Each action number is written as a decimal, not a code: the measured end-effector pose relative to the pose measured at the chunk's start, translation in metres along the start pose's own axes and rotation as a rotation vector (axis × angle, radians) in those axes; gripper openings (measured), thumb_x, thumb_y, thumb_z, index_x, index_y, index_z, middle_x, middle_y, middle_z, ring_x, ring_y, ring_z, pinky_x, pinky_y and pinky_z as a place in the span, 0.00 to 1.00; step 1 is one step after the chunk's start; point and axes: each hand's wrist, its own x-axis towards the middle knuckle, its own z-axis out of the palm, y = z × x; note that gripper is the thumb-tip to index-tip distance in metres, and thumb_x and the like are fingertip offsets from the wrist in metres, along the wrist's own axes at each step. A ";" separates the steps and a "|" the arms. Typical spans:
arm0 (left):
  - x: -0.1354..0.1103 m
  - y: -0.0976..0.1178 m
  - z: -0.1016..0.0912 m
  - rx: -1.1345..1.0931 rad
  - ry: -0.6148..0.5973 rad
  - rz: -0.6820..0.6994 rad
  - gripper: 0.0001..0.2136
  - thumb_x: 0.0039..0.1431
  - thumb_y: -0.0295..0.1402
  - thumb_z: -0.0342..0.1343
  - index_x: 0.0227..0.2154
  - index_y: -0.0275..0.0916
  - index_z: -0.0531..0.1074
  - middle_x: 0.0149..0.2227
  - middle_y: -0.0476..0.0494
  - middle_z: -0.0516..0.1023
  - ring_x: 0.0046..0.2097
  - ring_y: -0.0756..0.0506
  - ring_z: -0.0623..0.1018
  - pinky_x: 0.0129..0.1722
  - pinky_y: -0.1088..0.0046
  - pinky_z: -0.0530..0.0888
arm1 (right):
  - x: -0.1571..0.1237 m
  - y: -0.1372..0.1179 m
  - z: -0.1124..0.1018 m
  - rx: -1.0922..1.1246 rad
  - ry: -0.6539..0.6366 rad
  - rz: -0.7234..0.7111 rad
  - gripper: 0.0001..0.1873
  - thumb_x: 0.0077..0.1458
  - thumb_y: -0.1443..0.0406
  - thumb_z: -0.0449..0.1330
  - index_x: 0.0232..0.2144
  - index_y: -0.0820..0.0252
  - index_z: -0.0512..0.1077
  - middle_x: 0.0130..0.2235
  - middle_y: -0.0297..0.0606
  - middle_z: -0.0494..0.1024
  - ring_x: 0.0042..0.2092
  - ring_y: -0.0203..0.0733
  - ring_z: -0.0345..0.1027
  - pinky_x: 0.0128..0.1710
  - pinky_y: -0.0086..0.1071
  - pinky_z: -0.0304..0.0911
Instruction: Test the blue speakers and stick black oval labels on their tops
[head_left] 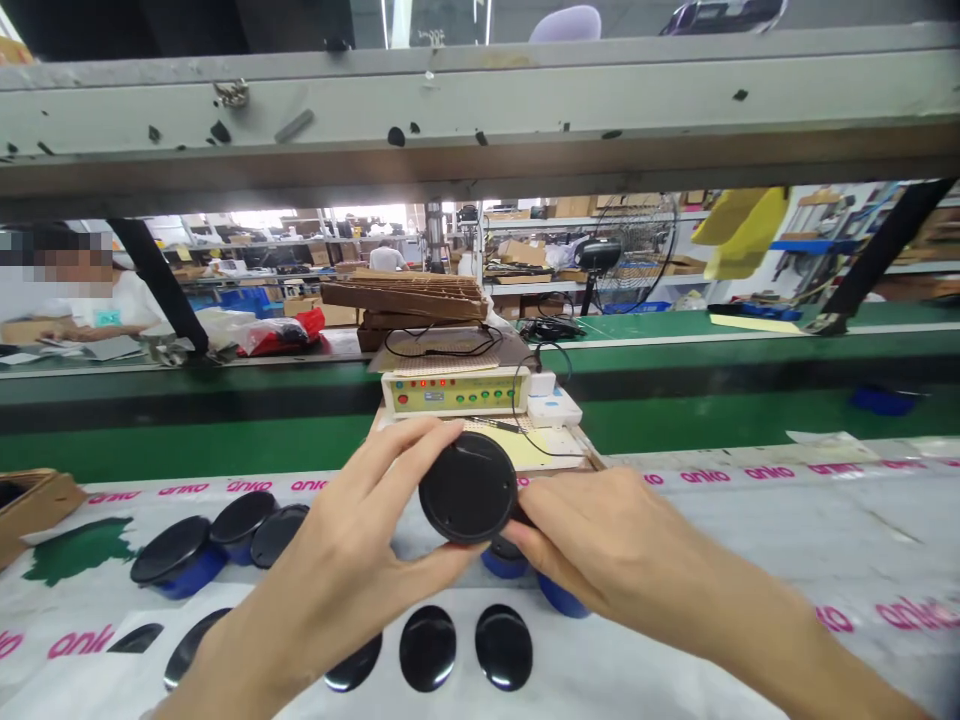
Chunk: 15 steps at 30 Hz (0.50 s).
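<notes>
Both my hands hold one round black disc-shaped device [468, 488] up in front of me, its flat black face turned toward the camera. My left hand [352, 560] grips its left edge with the fingers curled over the top. My right hand [592, 545] pinches its lower right edge. Just below it stand blue round parts [504, 562] on the white sheet. Black glossy oval pieces [427, 648] lie in a row at the near edge.
Several black-topped blue devices [178, 555] stand at the left. A cream tester box [456, 392] with red and green lights sits behind my hands, wired to a white unit [553, 408]. A green conveyor belt [712, 410] runs across. A cardboard box [34, 500] is at far left. Another person [82, 290] sits beyond.
</notes>
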 end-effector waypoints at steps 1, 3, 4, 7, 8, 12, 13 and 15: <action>0.002 -0.002 0.001 0.000 0.061 -0.051 0.28 0.54 0.34 0.60 0.57 0.44 0.60 0.54 0.44 0.66 0.54 0.42 0.70 0.57 0.69 0.66 | -0.005 0.003 -0.010 0.006 0.012 0.026 0.19 0.66 0.64 0.44 0.22 0.58 0.59 0.20 0.31 0.63 0.21 0.33 0.53 0.22 0.32 0.44; 0.006 -0.006 0.007 -0.028 0.153 -0.190 0.27 0.53 0.34 0.61 0.56 0.45 0.62 0.54 0.44 0.66 0.55 0.41 0.69 0.56 0.66 0.66 | -0.017 0.013 -0.032 0.060 0.049 0.114 0.20 0.66 0.64 0.43 0.21 0.57 0.55 0.18 0.29 0.59 0.19 0.32 0.52 0.20 0.30 0.45; 0.009 -0.007 0.013 -0.074 0.152 -0.258 0.26 0.53 0.35 0.61 0.56 0.46 0.62 0.54 0.44 0.65 0.55 0.40 0.68 0.56 0.65 0.66 | -0.023 0.019 -0.043 0.075 0.094 0.178 0.20 0.66 0.63 0.43 0.21 0.56 0.54 0.17 0.28 0.57 0.18 0.31 0.50 0.20 0.30 0.45; 0.020 -0.003 0.052 -0.375 -0.081 -0.389 0.27 0.53 0.35 0.61 0.56 0.44 0.61 0.55 0.42 0.65 0.55 0.40 0.68 0.57 0.61 0.65 | -0.033 0.037 -0.062 0.010 0.264 0.401 0.19 0.66 0.58 0.42 0.22 0.54 0.50 0.17 0.27 0.51 0.18 0.33 0.45 0.18 0.30 0.44; 0.024 0.000 0.070 -0.483 -0.170 -0.406 0.28 0.52 0.35 0.61 0.55 0.42 0.61 0.55 0.41 0.66 0.55 0.40 0.69 0.57 0.60 0.64 | -0.032 0.042 -0.064 -0.011 0.275 0.467 0.20 0.66 0.57 0.41 0.22 0.54 0.49 0.17 0.27 0.51 0.18 0.34 0.45 0.19 0.30 0.44; 0.036 0.008 0.142 -0.609 -0.306 -0.416 0.26 0.46 0.33 0.65 0.49 0.37 0.65 0.49 0.37 0.71 0.52 0.38 0.71 0.54 0.58 0.67 | -0.018 0.053 -0.049 0.007 0.009 0.605 0.20 0.64 0.51 0.43 0.24 0.54 0.51 0.18 0.28 0.60 0.19 0.34 0.52 0.20 0.29 0.47; 0.037 0.007 0.154 -0.627 -0.342 -0.417 0.25 0.44 0.32 0.66 0.47 0.36 0.67 0.47 0.38 0.73 0.50 0.38 0.72 0.52 0.57 0.68 | -0.015 0.051 -0.041 0.019 -0.095 0.600 0.19 0.63 0.51 0.45 0.25 0.54 0.53 0.20 0.29 0.63 0.19 0.34 0.54 0.20 0.29 0.47; 0.037 0.004 0.165 -0.669 -0.415 -0.418 0.24 0.41 0.32 0.68 0.44 0.36 0.69 0.44 0.39 0.75 0.46 0.38 0.75 0.49 0.57 0.70 | -0.015 0.044 -0.022 0.042 -0.266 0.546 0.17 0.60 0.51 0.51 0.27 0.56 0.57 0.23 0.32 0.68 0.21 0.36 0.59 0.21 0.29 0.46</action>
